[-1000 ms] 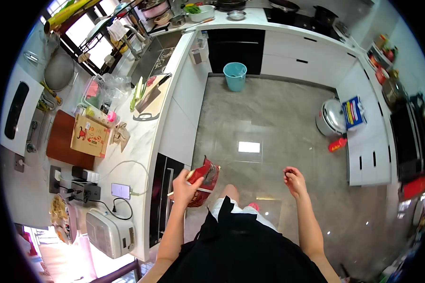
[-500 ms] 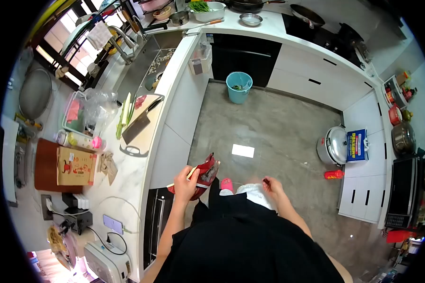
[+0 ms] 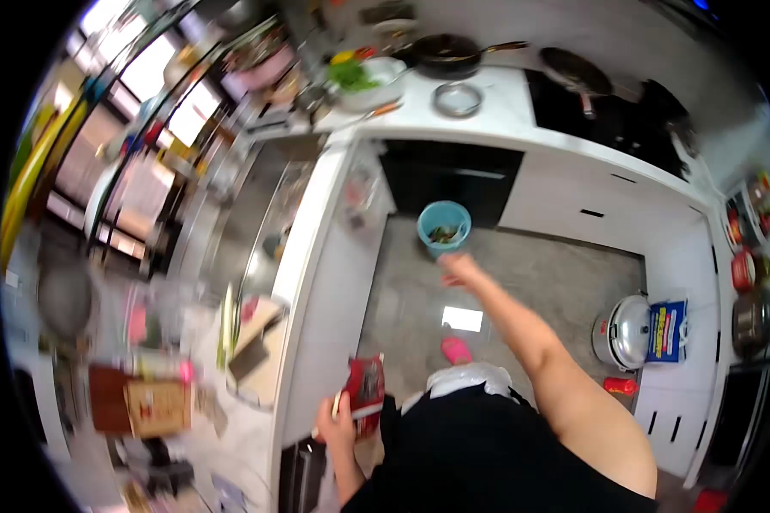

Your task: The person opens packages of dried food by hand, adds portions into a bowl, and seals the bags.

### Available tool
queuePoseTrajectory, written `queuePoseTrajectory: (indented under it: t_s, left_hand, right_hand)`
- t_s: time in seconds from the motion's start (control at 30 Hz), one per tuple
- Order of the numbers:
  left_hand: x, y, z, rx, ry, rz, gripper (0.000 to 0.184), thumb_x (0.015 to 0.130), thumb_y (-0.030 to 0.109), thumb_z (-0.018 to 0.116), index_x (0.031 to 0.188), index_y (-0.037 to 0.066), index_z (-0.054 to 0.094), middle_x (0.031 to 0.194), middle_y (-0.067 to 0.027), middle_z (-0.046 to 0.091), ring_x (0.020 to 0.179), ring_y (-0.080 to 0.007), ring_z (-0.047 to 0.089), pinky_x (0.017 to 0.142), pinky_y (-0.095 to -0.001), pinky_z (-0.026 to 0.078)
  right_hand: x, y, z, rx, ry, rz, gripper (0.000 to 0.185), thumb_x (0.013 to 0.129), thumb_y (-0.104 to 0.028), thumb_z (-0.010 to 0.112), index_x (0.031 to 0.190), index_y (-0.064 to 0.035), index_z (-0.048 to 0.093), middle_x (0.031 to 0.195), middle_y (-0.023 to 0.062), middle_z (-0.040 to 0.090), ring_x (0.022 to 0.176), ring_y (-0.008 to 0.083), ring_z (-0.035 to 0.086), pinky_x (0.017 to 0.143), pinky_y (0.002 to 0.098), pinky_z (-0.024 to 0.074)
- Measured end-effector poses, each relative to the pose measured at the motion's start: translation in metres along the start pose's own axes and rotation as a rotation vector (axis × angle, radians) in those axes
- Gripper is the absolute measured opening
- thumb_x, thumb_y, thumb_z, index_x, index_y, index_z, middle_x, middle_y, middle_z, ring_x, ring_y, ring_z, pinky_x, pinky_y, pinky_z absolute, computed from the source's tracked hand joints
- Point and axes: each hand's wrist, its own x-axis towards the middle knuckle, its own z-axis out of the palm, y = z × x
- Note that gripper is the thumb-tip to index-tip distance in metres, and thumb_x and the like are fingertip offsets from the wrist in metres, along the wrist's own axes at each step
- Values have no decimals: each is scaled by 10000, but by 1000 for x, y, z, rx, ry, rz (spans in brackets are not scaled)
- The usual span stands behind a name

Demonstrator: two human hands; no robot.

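Note:
My left hand [image 3: 337,419] is closed round a red packet [image 3: 365,386] and a thin light-coloured stick, beside the counter's edge. My right hand [image 3: 460,269] is stretched forward near the rim of a blue bucket [image 3: 444,226] on the floor. Its fingers are blurred, and whether anything is between them cannot be made out. Dark and green scraps lie in the bucket. On the left counter a knife [image 3: 250,355] rests on a cutting board [image 3: 269,376] beside green onions [image 3: 227,329].
The sink [image 3: 252,231] is on the left. Pans stand on the counter and the stove [image 3: 607,124] at the back. A silver pot [image 3: 629,332], a blue packet [image 3: 666,332] and a red bottle [image 3: 620,386] are at the right cabinets. A cardboard box [image 3: 158,409] lies at lower left.
My right arm has reached forward from near my body to the bucket. My left hand still holds the red packet. The view has shifted, and a pink slipper shows further forward.

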Motion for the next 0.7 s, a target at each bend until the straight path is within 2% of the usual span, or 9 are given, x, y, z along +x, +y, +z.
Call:
queuePoseTrajectory:
  t_s: [0.07,0.2,0.23,0.27,0.47,0.53,0.6,0.63,0.7]
  left_hand:
    - [7,7,12,-15,-46,-101,214,837,150,604,748,-20,510,648,-101,503,615,-170,443,585,-312,386]
    - [15,24,34,78,-43,-109,196,832,134,601,751,-25,520,650,-84,521,612,-164,449,589,-314,398]
    - [20,40,31,116,-196,-363,443,821,335,638,962,-81,579,886,-245,598,797,-312,536,744,-382,430]
    - [19,28,36,67,-275,-371,446,860,291,610,1068,-96,536,1007,-216,589,936,-262,544,809,-337,434]
    - [42,29,38,20,-1,124,172,833,129,596,808,-40,574,685,-97,570,628,-164,498,610,-313,428]
    - [41,46,19,-113,-69,-206,174,791,132,654,813,-39,630,745,-158,637,689,-234,605,640,-331,462]
    - [45,80,1,85,20,-178,137,778,137,664,805,5,644,711,-133,621,590,-242,571,583,-317,445]
    - [39,66,-7,-15,29,-104,136,770,134,677,801,7,642,704,-134,611,589,-224,571,580,-290,446]
    - [33,75,-29,-87,104,-228,142,757,114,687,802,-7,630,678,-125,590,585,-194,560,570,-278,437]
  right_hand:
    - [-6,4,15,-386,-251,-406,189,769,-182,641,911,-56,643,765,64,645,685,146,620,606,295,510]
    - [-68,-4,71,-341,-909,-736,654,686,-191,723,1263,-99,428,1292,95,435,1156,253,435,968,414,367]
    - [-84,-10,81,-405,-952,-875,698,669,-247,745,1271,-94,427,1260,123,465,1146,284,438,969,411,357]
    - [-89,-7,93,-422,-1036,-896,728,639,-235,761,1267,-88,425,1239,133,484,1119,275,462,951,383,372]
    - [-100,-70,111,-615,-1201,-915,444,649,-188,745,1028,-20,586,922,150,630,846,256,583,760,343,458]
    - [-107,-69,116,-419,-1242,-1041,379,685,-203,734,990,-27,594,911,163,615,820,266,590,717,346,481]
    - [-153,-119,104,-533,-1301,-339,248,769,-108,663,994,-28,594,894,84,625,765,136,594,629,301,520]
    - [-143,-103,116,-562,-1346,-705,184,814,-92,624,987,-36,600,872,46,626,731,97,579,640,286,519]
    - [-165,-107,128,-552,-1326,-566,197,794,-128,668,946,-14,614,782,-5,604,698,67,512,623,253,453]
